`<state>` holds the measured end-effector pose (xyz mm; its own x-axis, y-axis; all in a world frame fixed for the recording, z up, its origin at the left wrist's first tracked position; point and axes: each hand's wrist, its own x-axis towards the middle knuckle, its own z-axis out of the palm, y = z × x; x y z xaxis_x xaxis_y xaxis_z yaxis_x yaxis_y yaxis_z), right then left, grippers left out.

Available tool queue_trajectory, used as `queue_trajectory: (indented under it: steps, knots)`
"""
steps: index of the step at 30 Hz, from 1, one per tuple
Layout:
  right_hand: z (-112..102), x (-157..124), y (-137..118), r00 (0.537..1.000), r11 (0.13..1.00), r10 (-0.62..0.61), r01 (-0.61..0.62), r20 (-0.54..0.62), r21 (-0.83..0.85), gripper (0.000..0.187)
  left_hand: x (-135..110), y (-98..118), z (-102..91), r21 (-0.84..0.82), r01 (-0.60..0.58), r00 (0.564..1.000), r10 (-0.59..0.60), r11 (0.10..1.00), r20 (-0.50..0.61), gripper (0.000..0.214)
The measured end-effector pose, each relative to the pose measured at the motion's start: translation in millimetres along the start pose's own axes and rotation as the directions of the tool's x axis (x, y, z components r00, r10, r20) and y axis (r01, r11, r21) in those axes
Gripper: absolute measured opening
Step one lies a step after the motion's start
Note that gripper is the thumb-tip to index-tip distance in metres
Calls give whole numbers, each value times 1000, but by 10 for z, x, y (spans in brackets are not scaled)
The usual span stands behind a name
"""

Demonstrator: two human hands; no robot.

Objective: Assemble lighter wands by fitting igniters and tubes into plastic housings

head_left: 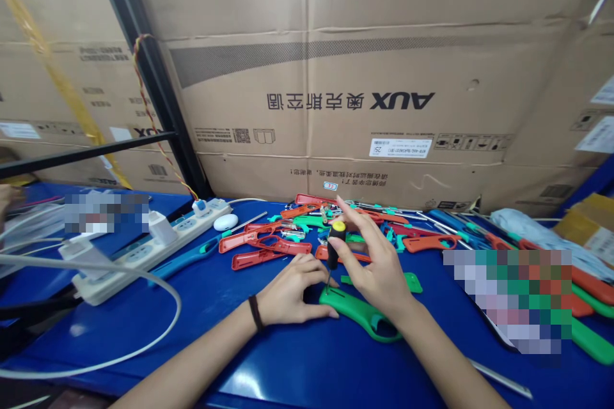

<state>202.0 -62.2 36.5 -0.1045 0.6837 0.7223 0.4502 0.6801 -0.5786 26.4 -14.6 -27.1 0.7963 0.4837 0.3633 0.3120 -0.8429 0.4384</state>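
On the blue tabletop lies a green long-nosed lighter handle (352, 310), its trigger loop toward the right. My left hand (295, 291) grips its left end, thumb along the near edge and fingers at the far edge. A small black screwdriver with a yellow cap (333, 252) stands nearly upright over that end, its thin shaft reaching down to the handle. My right hand (377, 262) holds the screwdriver between thumb and fingers. Just behind the handle is a flat green casing piece (412, 282), partly hidden by my right hand.
Red casing halves (271, 260) and small parts are heaped behind my hands. A white power strip (158, 246) and a blue lighter (185, 259) lie left. A pixelated flat object (508, 300) and more lighters (592, 339) are right. A large cardboard box (336, 64) stands behind.
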Motion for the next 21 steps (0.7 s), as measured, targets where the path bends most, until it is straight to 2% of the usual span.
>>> queue_trajectory:
  steps: [5,7,10,12,14,18,21]
  knots:
    - [-31,22,-33,999,999,-39,39,17,-16,31,-6,-12,6,1,-11,1000,11,1000,-24,42]
    - [3,13,-28,1000,994,24,-24,0,103,22,-6,-9,6,-2,-17,999,17,1000,-29,42]
    - [100,-16,-14,986,891,169,-154,2,427,20,0,0,4,-2,-15,1000,15,1000,-26,41]
    - [157,-28,-14,968,798,249,-229,41,557,22,5,7,1,-5,-10,1000,9,1000,-24,40]
    - [182,-27,-25,952,733,290,-289,101,616,18,9,14,-3,-8,-3,1000,3,1000,-16,40]
    - [165,-4,-57,927,634,285,-372,242,678,35,10,22,-7,-3,7,1000,-7,1000,-5,40]
    - [173,2,-65,934,638,293,-350,204,686,19,10,24,-7,-2,-2,1000,2,1000,-18,40]
